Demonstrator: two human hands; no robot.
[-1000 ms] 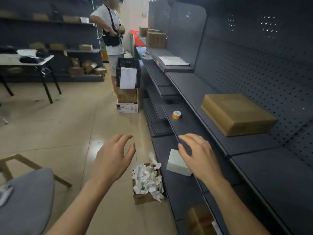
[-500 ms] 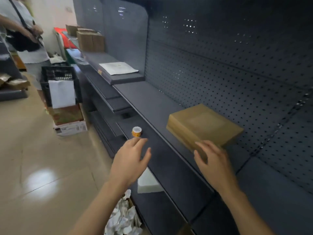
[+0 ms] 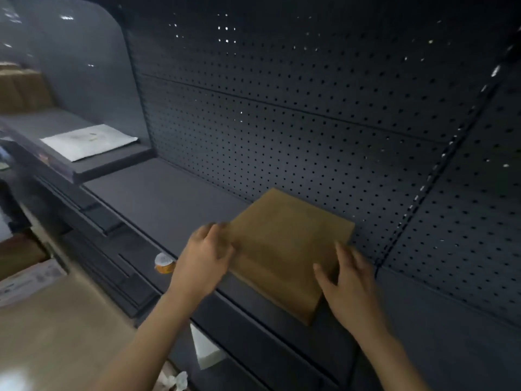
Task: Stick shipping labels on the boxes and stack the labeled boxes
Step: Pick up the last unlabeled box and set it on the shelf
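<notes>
With left hand [image 3: 205, 261] clasping the flat brown cardboard box [image 3: 287, 244] mid-frame, right hand [image 3: 349, 283] flat-fingered against it; lift level.

My left hand [image 3: 204, 258] covers a corner of the box [image 3: 287, 249], too blurred for me to judge the grip, and hides part of the tape roll [image 3: 164, 263]. My forearm [image 3: 158, 320] crosses the white block [image 3: 207, 352]. The cartons [image 3: 19, 88] are smeared and cut off at the left edge. I can't read the marks on the sheet [image 3: 88, 141].
</notes>
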